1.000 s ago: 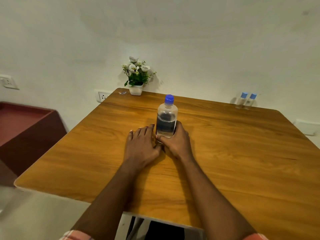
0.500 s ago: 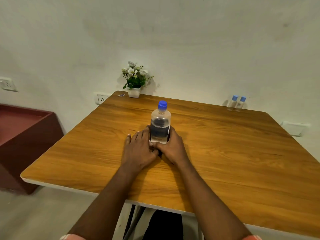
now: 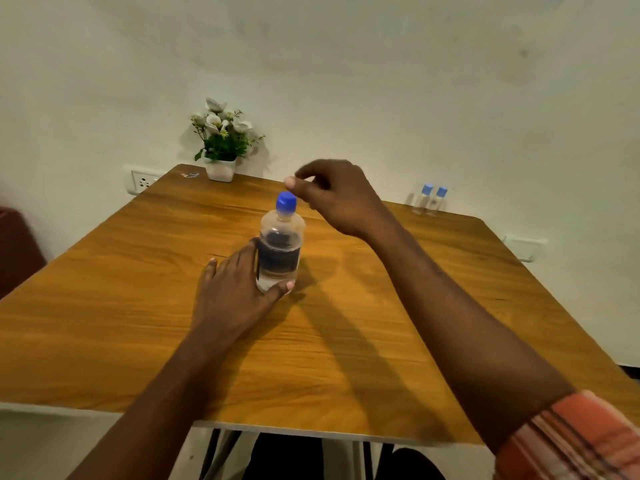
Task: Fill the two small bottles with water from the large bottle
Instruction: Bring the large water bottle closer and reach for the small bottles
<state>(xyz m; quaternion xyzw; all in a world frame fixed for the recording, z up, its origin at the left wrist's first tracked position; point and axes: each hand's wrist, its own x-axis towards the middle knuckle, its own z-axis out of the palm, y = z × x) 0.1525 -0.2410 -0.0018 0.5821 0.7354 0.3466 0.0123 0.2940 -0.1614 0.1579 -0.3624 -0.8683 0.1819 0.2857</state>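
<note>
The large clear bottle [image 3: 280, 244] with a blue cap [image 3: 286, 202] and a dark label stands upright mid-table, partly filled with water. My left hand [image 3: 232, 289] holds its lower part, thumb wrapped across the front and fingers behind. My right hand [image 3: 339, 199] hovers just above and right of the cap, fingers loosely curled, thumb tip close to the cap but apart from it, holding nothing. Two small clear bottles [image 3: 430, 200] with blue caps stand side by side at the far right edge, by the wall.
The wooden table [image 3: 381, 323] runs up to a white wall. A white pot of flowers [image 3: 221, 143] sits at its far left corner, with a small scrap beside it. A wall socket [image 3: 142, 180] and a dark red cabinet [image 3: 17, 247] are on the left.
My right hand left the bottle's base and rose to just above the cap. My left hand shifted from lying flat beside the bottle to holding it.
</note>
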